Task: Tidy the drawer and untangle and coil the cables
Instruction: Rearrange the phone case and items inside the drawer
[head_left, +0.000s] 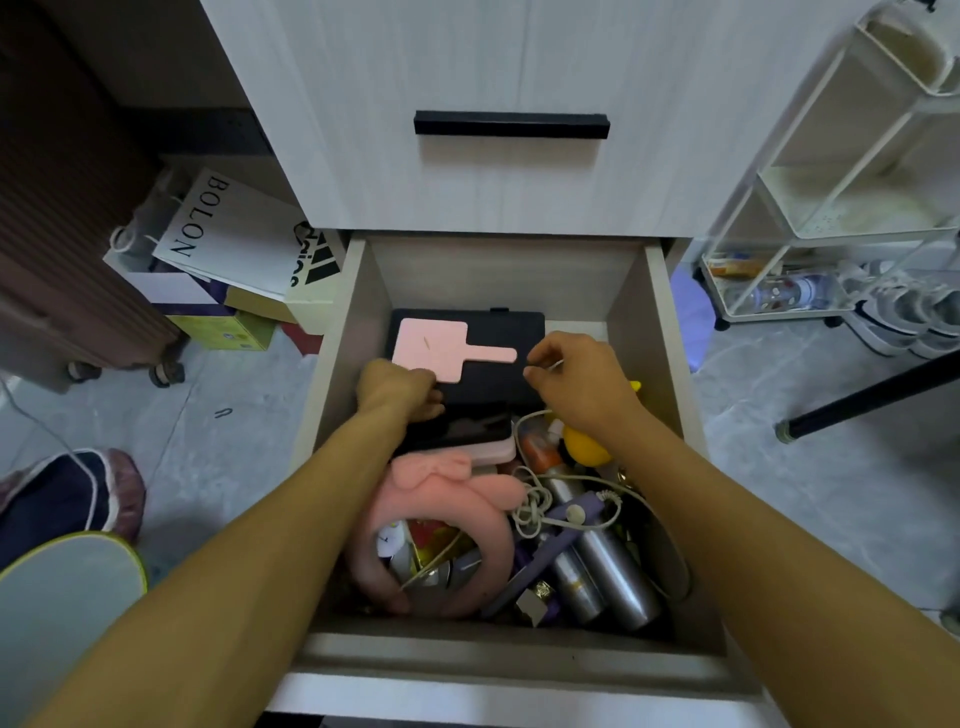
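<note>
The open drawer (670, 374) holds a black case (498, 379) at the back with a pink hand mirror (436, 345) lying on it. My left hand (400, 389) grips the case's near left corner, fingers curled under its edge. My right hand (576, 379) hovers over the case's right side and pinches the end of a thin white cable. A tangled white cable (535, 501) lies in the middle over a purple device (566, 540) and silver cans (613, 577). A fluffy pink headband (483, 519) fills the front left. A yellow toy (582, 447) sits under my right wrist.
Above is a shut drawer with a black handle (511, 124). Paper bags (223, 234) and a brown suitcase (62, 260) stand on the floor at left. A white wire rack (831, 208), shoes and a black table leg (872, 400) are at right.
</note>
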